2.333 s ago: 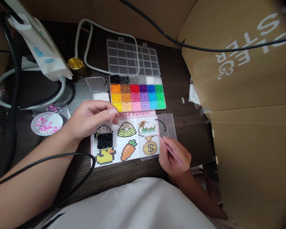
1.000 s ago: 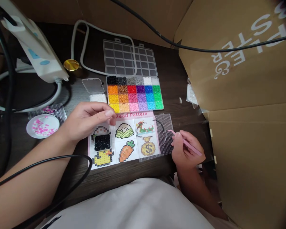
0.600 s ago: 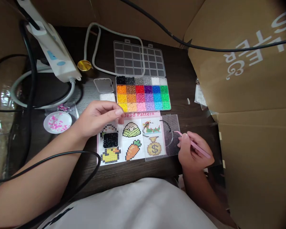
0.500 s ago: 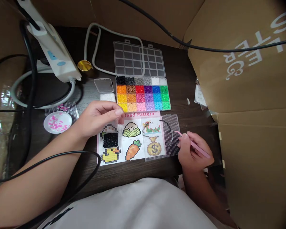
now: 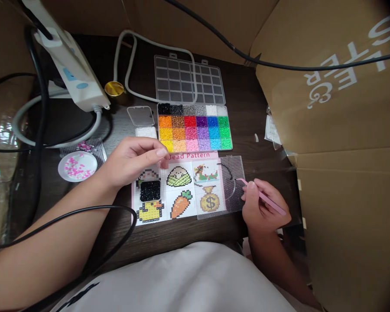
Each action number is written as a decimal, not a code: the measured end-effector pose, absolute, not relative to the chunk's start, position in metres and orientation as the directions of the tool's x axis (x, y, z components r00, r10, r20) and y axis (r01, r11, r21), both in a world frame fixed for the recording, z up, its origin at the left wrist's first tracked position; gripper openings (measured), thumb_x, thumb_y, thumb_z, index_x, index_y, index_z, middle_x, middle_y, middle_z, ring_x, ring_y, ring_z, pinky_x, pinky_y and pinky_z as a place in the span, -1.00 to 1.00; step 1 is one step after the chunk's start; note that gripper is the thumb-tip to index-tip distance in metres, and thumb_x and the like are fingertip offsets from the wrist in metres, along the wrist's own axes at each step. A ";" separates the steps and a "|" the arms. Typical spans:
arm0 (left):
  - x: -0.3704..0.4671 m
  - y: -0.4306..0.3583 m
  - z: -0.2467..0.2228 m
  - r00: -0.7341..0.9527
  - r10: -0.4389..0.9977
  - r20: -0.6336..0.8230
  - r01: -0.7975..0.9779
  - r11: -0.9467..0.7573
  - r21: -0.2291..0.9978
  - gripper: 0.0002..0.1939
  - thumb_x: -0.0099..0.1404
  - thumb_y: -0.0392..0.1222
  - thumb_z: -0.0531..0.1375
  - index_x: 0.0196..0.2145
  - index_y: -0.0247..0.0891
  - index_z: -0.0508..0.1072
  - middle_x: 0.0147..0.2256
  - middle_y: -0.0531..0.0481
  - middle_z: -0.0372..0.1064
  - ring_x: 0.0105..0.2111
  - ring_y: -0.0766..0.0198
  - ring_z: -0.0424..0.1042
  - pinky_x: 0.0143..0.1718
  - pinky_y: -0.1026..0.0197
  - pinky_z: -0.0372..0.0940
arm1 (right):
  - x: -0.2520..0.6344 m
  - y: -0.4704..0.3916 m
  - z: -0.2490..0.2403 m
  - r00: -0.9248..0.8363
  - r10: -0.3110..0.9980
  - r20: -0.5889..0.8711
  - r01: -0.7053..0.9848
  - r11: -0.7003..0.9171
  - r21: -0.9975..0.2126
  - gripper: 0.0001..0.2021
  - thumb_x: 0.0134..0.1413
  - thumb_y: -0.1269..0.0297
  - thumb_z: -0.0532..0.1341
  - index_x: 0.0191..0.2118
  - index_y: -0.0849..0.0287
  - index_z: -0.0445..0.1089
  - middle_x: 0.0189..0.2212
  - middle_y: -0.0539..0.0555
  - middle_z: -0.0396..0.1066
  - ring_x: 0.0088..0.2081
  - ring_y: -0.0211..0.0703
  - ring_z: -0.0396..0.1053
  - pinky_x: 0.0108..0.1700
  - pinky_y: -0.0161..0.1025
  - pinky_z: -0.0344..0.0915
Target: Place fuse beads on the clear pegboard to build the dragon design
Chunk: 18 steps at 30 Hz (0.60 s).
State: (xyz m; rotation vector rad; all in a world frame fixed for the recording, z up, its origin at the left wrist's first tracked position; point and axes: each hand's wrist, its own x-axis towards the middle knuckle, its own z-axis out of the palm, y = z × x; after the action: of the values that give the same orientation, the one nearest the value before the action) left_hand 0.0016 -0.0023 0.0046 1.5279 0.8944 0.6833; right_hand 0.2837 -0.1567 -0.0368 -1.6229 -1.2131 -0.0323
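Nearest is white cloth [image 5: 198, 277] with a dark, unreadable mark at its left. Beyond it, the right hand [image 5: 265, 206] is closed around pink tweezers [image 5: 273, 204], their bent tip over a clear pegboard [image 5: 238, 195]; touching or not, I cannot tell. The board bears a curved line of black beads and overlaps the right side of a printed sheet [image 5: 191, 207] on the dark table. A dollar sign reads clearly on the sheet's money bag; the tiny marks on its yellow figure are too small. Loose black beads [image 5: 150, 190] fill a little clear box on the left of the sheet, just below the left hand [image 5: 133, 158], whose fingers curl loosely with the thumb near them; whether they grip anything I cannot tell. Past its fingertips runs the pink heading "Bead Pattern", the B partly covered. Behind the sheet lies the sorted bead case [image 5: 230, 130], its clear lid [image 5: 190, 80] folded back. Upside-down white letters on the cardboard [image 5: 351, 173] at right include an S, "ER" and an ampersand.
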 end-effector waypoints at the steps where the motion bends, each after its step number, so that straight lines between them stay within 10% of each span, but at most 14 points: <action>1: 0.002 -0.002 0.005 0.535 0.842 -0.061 0.155 -0.027 0.987 -0.70 0.34 0.00 0.27 -0.46 -0.23 0.58 -0.50 0.02 0.52 -0.46 0.29 0.49 -0.35 0.30 0.37 | 0.284 -0.157 -0.037 0.482 0.678 0.555 0.704 0.078 -0.706 -0.87 0.14 0.39 0.34 -0.17 0.22 0.55 -0.51 0.02 0.55 -0.56 -0.23 0.51 -0.47 -0.29 0.48; 18: 0.000 -0.001 0.002 0.534 0.841 -0.087 0.133 0.018 0.991 -0.70 0.33 0.04 0.30 -0.45 -0.19 0.58 -0.48 0.00 0.52 -0.43 0.26 0.50 -0.34 0.28 0.37 | 0.287 -0.158 -0.038 0.420 0.683 0.597 0.737 0.128 -0.664 -0.84 0.10 0.46 0.35 -0.17 0.20 0.55 -0.45 0.02 0.58 -0.54 -0.21 0.54 -0.45 -0.31 0.50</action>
State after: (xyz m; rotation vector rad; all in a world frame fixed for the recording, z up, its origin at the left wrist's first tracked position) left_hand -0.0003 -0.0015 0.0024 1.4734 0.8865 0.6804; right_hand 0.2868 -0.1575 -0.0385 -1.5791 -1.2880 -0.0609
